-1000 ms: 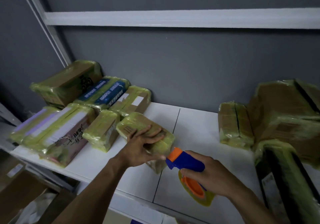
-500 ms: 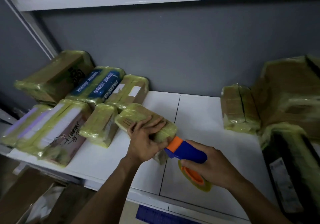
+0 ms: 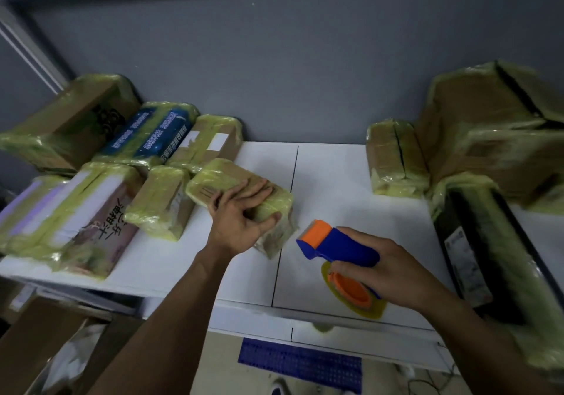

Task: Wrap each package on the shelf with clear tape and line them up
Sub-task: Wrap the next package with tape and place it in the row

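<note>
A small brown package wrapped in yellowish clear tape lies tilted on the white shelf, at the right end of a group of wrapped packages. My left hand presses on its top with fingers spread and the thumb hooked over its near right edge. My right hand grips a blue and orange tape dispenser with its tape roll below, a short way right of the package and apart from it.
Several wrapped packages crowd the shelf's left side in two rows. A small wrapped box, a big wrapped carton and a dark wrapped parcel fill the right. Grey wall behind; cardboard boxes sit below left.
The dispenser has pulled away to the right from the package's near corner. My left hand has stayed on the package, spreading flatter over it. The view has tilted down.
</note>
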Motion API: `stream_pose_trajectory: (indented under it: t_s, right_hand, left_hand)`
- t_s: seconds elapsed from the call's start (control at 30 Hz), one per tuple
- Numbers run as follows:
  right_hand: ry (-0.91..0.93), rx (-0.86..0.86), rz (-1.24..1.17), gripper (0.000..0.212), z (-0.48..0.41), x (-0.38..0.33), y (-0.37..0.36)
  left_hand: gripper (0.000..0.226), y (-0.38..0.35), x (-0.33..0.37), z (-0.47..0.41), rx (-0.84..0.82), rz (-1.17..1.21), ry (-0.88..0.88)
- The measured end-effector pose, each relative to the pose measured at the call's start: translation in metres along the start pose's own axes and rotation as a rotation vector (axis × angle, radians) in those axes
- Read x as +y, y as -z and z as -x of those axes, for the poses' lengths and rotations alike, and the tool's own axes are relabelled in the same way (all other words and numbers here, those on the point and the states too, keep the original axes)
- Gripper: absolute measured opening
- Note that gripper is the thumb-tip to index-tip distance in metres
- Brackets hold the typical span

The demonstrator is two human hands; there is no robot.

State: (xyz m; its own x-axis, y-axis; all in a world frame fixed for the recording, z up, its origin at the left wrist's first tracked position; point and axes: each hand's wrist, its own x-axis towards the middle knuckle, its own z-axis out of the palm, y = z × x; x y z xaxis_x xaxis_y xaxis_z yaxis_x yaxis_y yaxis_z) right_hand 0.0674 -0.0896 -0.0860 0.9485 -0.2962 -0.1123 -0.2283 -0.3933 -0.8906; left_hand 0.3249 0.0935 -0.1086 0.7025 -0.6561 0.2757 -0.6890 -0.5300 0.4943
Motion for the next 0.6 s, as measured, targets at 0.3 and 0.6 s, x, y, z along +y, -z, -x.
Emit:
stream_pose_trajectory:
  t_s: [0.3, 0.6]
  right_hand:
    - [-0.058, 0.036, 0.041, 0.045, -0.001, 0.01, -0.016]
    - [-0.077, 0.063, 0.118, 0.041, -0.033, 0.005, -0.04]
  left_hand:
    - [0.071, 0.001, 0.006, 0.003, -0.027, -0.05, -0.002]
    - [0.078, -0.004, 0.025, 0.02, 0.01, -0.161, 0.022]
